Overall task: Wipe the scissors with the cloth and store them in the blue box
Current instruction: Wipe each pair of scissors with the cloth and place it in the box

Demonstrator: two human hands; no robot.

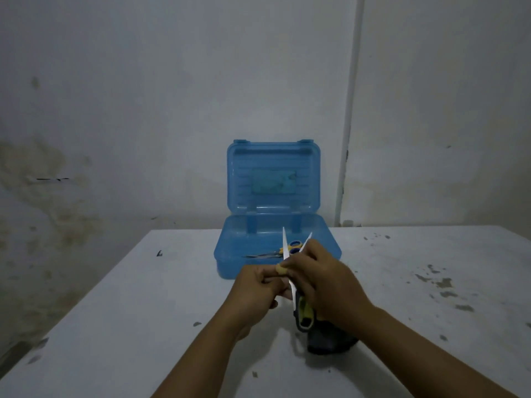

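Observation:
The blue box [230, 254] stands open at the far middle of the table, lid upright. Inside it lies a small pair of scissors [283, 251] with yellow and blue handles. In front of the box, both hands hold a larger pair of scissors [303, 311] with a yellow and dark handle. Its two blades are spread and point up toward the box. My left hand [255, 294] has its fingers curled at the blades' base. My right hand [327, 285] grips the scissors from the right. A dark cloth [330, 343] lies under my right wrist, partly hidden.
The white table [143, 326] has dark chipped spots, most of them on its right side. A stained wall stands close behind the box, with a white pipe [349, 110] running down it on the right.

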